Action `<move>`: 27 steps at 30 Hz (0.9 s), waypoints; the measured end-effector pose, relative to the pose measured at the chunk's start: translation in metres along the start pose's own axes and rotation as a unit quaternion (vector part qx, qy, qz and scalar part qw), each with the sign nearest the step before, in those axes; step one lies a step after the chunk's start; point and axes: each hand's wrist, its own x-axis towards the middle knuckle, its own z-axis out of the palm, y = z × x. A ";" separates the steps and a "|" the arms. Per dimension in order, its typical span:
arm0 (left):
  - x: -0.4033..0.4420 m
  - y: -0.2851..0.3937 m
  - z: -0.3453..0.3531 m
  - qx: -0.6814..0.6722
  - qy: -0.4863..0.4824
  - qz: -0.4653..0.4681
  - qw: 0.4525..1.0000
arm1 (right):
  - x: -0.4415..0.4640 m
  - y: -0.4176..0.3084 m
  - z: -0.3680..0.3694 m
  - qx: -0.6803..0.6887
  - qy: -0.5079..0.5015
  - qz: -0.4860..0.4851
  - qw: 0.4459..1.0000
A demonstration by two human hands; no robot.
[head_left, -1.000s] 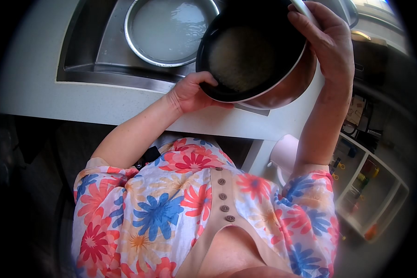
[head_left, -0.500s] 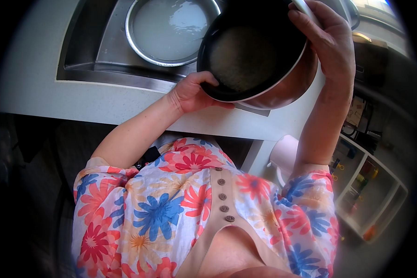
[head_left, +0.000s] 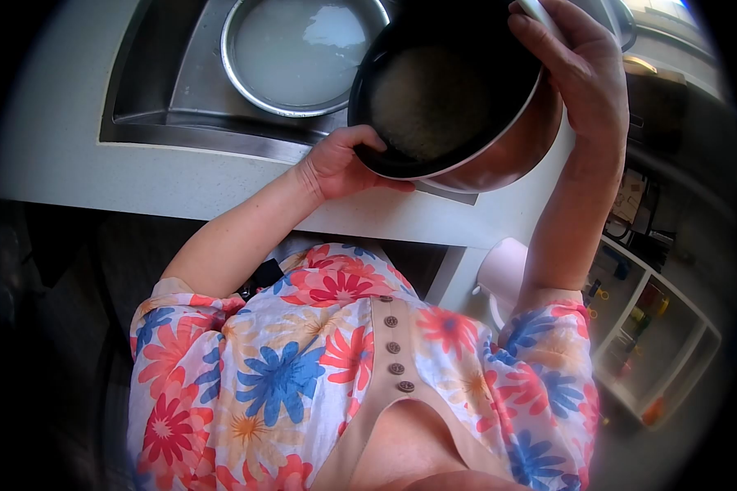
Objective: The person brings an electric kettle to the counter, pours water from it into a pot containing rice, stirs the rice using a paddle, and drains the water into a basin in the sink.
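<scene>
Both hands hold a dark-lined pot (head_left: 499, 155) tilted toward the left over the sink's edge. Pale grains, which look like rice (head_left: 426, 102), lie in its lower part. My left hand (head_left: 344, 164) grips the near left rim, thumb on the inside and fingers beneath. High on the right, my right hand (head_left: 577, 61) is closed round the pot's pale handle (head_left: 540, 18). A round metal bowl (head_left: 299, 110) of cloudy water stands in the sink, just left of the pot. No stream between pot and bowl can be made out.
The steel sink (head_left: 192, 90) is set into a white counter (head_left: 65, 164), whose front edge runs before my body. Below the counter at right are a pinkish-white container (head_left: 504, 266) and a white-framed open drawer or rack (head_left: 671, 360) with small items.
Both hands and the pot have shifted very slightly to the right. The bright reflection on the water in the bowl has changed shape and looks smoother.
</scene>
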 end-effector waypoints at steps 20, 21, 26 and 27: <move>0.000 0.000 -0.001 -0.010 -0.005 0.001 1.000 | 0.001 -0.010 0.004 -0.013 -0.006 0.006 1.000; 0.000 0.000 -0.001 -0.011 -0.005 0.000 1.000 | 0.002 -0.010 0.004 -0.011 -0.007 0.004 1.000; 0.000 0.001 -0.001 -0.015 -0.004 -0.002 1.000 | 0.004 -0.009 0.004 -0.003 -0.016 -0.014 1.000; 0.000 0.001 -0.001 -0.015 -0.006 -0.002 1.000 | 0.004 -0.008 0.004 0.001 -0.019 -0.014 1.000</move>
